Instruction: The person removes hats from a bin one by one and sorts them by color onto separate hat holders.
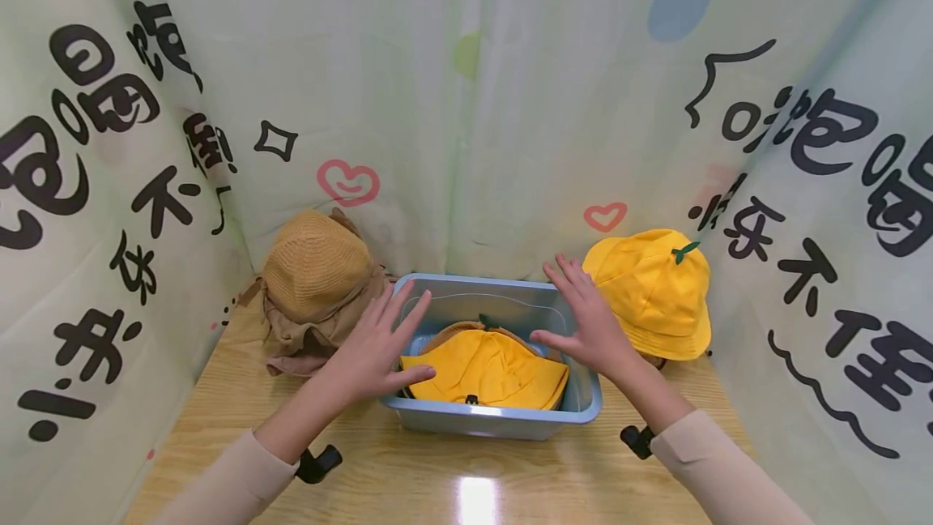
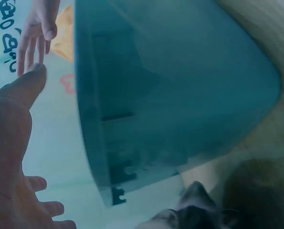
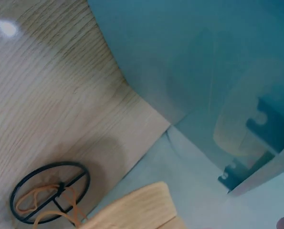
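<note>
A light blue plastic bin [image 1: 503, 425] stands on the wooden table. Inside it lies a yellow hat [image 1: 484, 367], with tan hat edges and a bit of green showing behind. My left hand [image 1: 375, 351], fingers spread, hovers over the bin's left side and holds nothing; the left wrist view shows its palm [image 2: 8, 143] beside the bin wall [image 2: 180, 81]. Over the right side my right hand [image 1: 590, 318] is likewise spread and empty. Just past it sits a yellow bucket hat [image 1: 656, 290] with a green sprout on top.
Left of the bin, a tan woven hat [image 1: 317, 262] rests over brown cloth hats [image 1: 302, 339]. A black ring with crossbars [image 3: 51, 191] and an orange cord stands on the table at right. Printed curtains [image 1: 466, 144] enclose the back and sides.
</note>
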A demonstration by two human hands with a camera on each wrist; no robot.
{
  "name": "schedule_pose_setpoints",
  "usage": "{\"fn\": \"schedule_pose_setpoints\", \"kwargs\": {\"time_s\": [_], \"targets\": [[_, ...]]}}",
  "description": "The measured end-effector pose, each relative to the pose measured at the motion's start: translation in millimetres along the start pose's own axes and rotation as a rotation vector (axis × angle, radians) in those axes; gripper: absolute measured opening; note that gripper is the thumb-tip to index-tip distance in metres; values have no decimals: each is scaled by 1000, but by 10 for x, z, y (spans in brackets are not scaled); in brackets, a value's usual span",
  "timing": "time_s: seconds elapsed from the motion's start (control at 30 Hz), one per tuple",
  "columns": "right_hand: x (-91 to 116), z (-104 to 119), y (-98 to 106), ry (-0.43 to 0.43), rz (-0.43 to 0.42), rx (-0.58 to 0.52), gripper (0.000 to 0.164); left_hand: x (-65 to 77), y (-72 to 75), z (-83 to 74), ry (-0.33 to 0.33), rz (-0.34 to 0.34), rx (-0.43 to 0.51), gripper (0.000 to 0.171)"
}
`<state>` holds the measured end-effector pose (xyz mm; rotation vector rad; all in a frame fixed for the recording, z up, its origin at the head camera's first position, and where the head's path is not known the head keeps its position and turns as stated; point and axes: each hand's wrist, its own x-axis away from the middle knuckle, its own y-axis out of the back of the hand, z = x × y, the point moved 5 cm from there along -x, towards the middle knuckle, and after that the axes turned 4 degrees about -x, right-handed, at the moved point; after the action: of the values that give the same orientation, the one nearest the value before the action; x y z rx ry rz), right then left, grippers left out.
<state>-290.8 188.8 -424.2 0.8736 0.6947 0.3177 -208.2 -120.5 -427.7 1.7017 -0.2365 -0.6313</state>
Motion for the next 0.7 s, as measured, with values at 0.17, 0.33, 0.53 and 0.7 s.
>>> {"fn": "schedule_pose_setpoints", "kwargs": {"time_s": [0.17,0.33,0.53,0.7], "targets": [[-20,89,-107,-7,43,-30,105,163,-44,-10,33,-4,-1,99],[-15,162,-241,-4,112,-50,103,288,-121,-19,51,-8,25,96],[-16,230,-388,22,176,-67,98,383,-227,-10,89,36,54,95],[-3,261,-507,11,227,-91,94,450,-288,-21,88,27,38,95]]}}
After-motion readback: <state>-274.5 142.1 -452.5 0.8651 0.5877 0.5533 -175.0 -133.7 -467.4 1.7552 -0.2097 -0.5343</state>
